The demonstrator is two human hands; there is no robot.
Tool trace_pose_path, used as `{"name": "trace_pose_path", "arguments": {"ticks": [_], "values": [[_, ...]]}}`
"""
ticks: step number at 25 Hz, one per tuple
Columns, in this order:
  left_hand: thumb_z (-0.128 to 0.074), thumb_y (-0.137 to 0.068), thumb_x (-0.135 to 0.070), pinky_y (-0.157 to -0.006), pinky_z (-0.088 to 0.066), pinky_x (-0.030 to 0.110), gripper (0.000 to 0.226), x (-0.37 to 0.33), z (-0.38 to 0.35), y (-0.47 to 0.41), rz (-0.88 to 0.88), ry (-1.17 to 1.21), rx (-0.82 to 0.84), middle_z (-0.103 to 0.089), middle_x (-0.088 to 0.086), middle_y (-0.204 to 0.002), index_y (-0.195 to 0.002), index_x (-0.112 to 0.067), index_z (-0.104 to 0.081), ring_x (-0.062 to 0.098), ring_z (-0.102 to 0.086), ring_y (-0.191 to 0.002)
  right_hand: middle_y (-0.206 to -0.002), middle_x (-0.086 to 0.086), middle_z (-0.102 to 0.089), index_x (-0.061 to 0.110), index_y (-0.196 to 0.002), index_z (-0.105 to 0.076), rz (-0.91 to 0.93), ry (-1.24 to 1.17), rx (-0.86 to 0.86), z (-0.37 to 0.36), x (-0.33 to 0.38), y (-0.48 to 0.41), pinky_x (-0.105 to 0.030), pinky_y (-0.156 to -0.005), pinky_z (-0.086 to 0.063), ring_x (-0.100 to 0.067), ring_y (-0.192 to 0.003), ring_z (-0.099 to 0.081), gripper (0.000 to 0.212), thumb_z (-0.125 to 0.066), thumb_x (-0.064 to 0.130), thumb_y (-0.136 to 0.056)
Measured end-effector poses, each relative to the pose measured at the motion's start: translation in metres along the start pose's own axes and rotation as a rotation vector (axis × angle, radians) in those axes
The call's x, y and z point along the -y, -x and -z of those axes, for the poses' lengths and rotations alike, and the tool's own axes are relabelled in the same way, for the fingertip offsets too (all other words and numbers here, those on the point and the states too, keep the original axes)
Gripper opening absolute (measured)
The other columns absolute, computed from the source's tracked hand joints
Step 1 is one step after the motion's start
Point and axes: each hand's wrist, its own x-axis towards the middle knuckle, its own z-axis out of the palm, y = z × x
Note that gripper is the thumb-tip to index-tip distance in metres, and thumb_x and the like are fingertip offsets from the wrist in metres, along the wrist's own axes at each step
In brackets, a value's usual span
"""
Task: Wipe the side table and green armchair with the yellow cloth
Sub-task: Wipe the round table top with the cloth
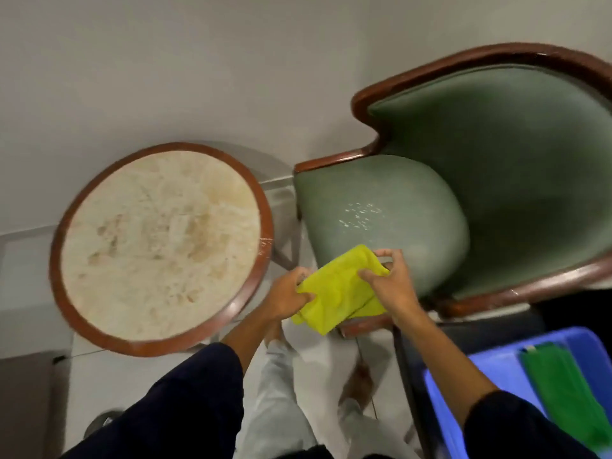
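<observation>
A crumpled yellow cloth (337, 289) hangs in the air between both hands, over the front edge of the green armchair (496, 180). My left hand (288, 294) grips its left side and my right hand (390, 279) pinches its upper right corner. The armchair has a dark wooden frame and pale scuff marks on its seat cushion. To the left stands the round side table (159, 250), with a stained cream top and a brown wooden rim. Neither hand touches the table or the chair.
A blue plastic tub (490, 369) with a green cloth (569, 399) in it sits at the lower right. A pale wall runs behind the furniture. My light trouser legs and feet stand on the tiled floor (318, 366) between table and chair.
</observation>
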Motion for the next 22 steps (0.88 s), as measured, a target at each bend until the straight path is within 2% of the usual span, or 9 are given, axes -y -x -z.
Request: {"name": "trace_pose_path", "arguments": {"ticks": [2,5,9,11,13,15,18,20,22], "values": [[-0.074,-0.078,-0.003,-0.088,-0.048,0.026,0.038,0.049,0.04,-0.014,0.065,0.076,-0.059,-0.066,0.019,-0.112,-0.113,0.004,-0.061,0.005,-0.064,-0.099,-0.102,-0.008,-0.063,0.011,-0.111,-0.056,0.039,0.117,0.019,-0.071,0.018,-0.035,-0.027,-0.077,-0.044,-0.027,-0.096,-0.062,0.037,-0.074,0.008,-0.078],[-0.07,-0.081,-0.014,-0.093,-0.047,0.036,0.04,0.114,0.09,-0.036,0.158,0.061,-0.183,-0.067,0.017,-0.121,-0.119,-0.004,-0.062,0.029,-0.063,-0.114,-0.121,-0.015,-0.061,0.011,-0.124,-0.051,0.074,0.303,0.004,-0.175,0.024,-0.074,-0.038,-0.09,-0.046,-0.035,-0.112,-0.059,0.046,-0.071,0.016,-0.083],[-0.048,-0.089,-0.036,-0.098,-0.048,0.055,0.051,0.186,0.172,-0.083,-0.046,-0.603,-0.525,-0.058,0.022,-0.135,-0.129,-0.006,-0.057,0.038,-0.056,-0.125,-0.155,-0.026,-0.03,0.008,-0.15,-0.029,0.168,0.695,-0.151,-0.309,-0.003,-0.072,-0.052,-0.113,-0.031,-0.039,-0.143,-0.03,0.078,-0.053,0.051,-0.091],[-0.038,-0.098,-0.037,-0.109,-0.035,0.058,0.052,0.217,0.208,-0.109,0.029,-0.828,-0.554,-0.043,0.022,-0.15,-0.142,-0.009,-0.043,0.038,-0.043,-0.137,-0.158,-0.029,-0.022,0.008,-0.152,-0.027,0.068,0.733,-0.194,-0.353,-0.009,-0.079,-0.054,-0.118,-0.025,-0.04,-0.148,-0.021,0.079,-0.042,0.059,-0.093],[-0.027,-0.102,-0.045,-0.117,-0.019,0.057,0.059,0.245,0.221,-0.124,0.127,-0.908,-0.525,-0.023,0.019,-0.161,-0.152,-0.016,-0.022,0.035,-0.025,-0.148,-0.159,-0.026,-0.021,0.01,-0.152,-0.025,0.066,0.766,-0.284,-0.369,-0.003,-0.105,-0.055,-0.119,-0.02,-0.038,-0.149,-0.018,0.076,-0.035,0.059,-0.095],[-0.023,-0.101,-0.05,-0.12,-0.013,0.056,0.061,0.271,0.219,-0.13,0.104,-0.899,-0.555,-0.016,0.015,-0.163,-0.154,-0.02,-0.013,0.031,-0.017,-0.151,-0.16,-0.022,-0.022,0.01,-0.153,-0.023,0.214,0.821,-0.287,-0.379,0.014,-0.148,-0.052,-0.122,-0.014,-0.035,-0.15,-0.016,0.075,-0.032,0.058,-0.096],[-0.031,-0.102,-0.045,-0.12,-0.02,0.053,0.057,0.284,0.213,-0.134,0.012,-0.91,-0.687,-0.025,0.013,-0.161,-0.152,-0.019,-0.023,0.027,-0.023,-0.149,-0.162,-0.017,-0.019,0.006,-0.153,-0.015,0.455,0.859,-0.185,-0.409,0.067,-0.219,-0.046,-0.123,-0.009,-0.029,-0.152,-0.013,0.076,-0.028,0.056,-0.097],[-0.03,-0.102,-0.039,-0.12,-0.021,0.053,0.054,0.283,0.217,-0.134,0.047,-0.824,-0.739,-0.027,0.013,-0.161,-0.151,-0.017,-0.025,0.025,-0.024,-0.149,-0.163,-0.016,-0.017,0.004,-0.153,-0.015,0.58,0.906,-0.083,-0.436,0.088,-0.225,-0.046,-0.124,-0.014,-0.028,-0.152,-0.012,0.074,-0.026,0.052,-0.099],[-0.025,-0.103,-0.036,-0.12,-0.019,0.053,0.051,0.278,0.219,-0.133,0.148,-0.727,-0.757,-0.026,0.014,-0.161,-0.151,-0.017,-0.024,0.026,-0.023,-0.149,-0.163,-0.017,-0.016,0.003,-0.153,-0.016,0.794,0.98,0.096,-0.435,0.063,-0.185,-0.047,-0.123,-0.018,-0.028,-0.152,-0.011,0.069,-0.029,0.046,-0.101]]}}
